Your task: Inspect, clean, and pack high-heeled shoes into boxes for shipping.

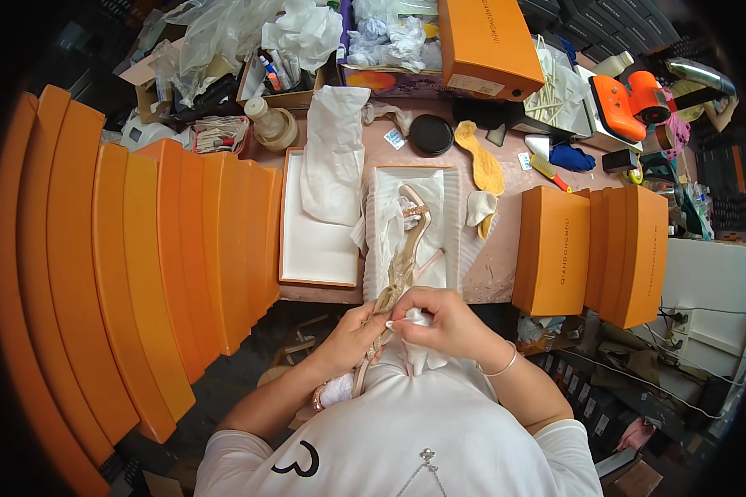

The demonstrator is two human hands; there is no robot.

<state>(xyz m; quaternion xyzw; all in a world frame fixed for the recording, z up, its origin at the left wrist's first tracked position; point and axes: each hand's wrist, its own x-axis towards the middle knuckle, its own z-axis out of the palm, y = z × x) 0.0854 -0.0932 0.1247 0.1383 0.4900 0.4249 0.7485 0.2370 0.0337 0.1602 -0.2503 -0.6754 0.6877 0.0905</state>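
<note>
Here's the left hand [350, 338], fingers clamped around a beige sandal [361, 377], which is held right up against the white shirt [398, 435], just off the near edge of the bench [497, 286]! And the right hand [443, 319] is in close beside it, thumb and fingers pinched together on a white wad [419, 318] at the sandal's straps! Straight ahead, a second sandal [420, 219] lies heel to the right in the paper-lined open box [453, 215], a white-lined shallow tray [319, 253] just to its left, a yellow sponge-like piece [482, 166] over to the right, and orange boxes [551, 244] standing on both flanks
</note>
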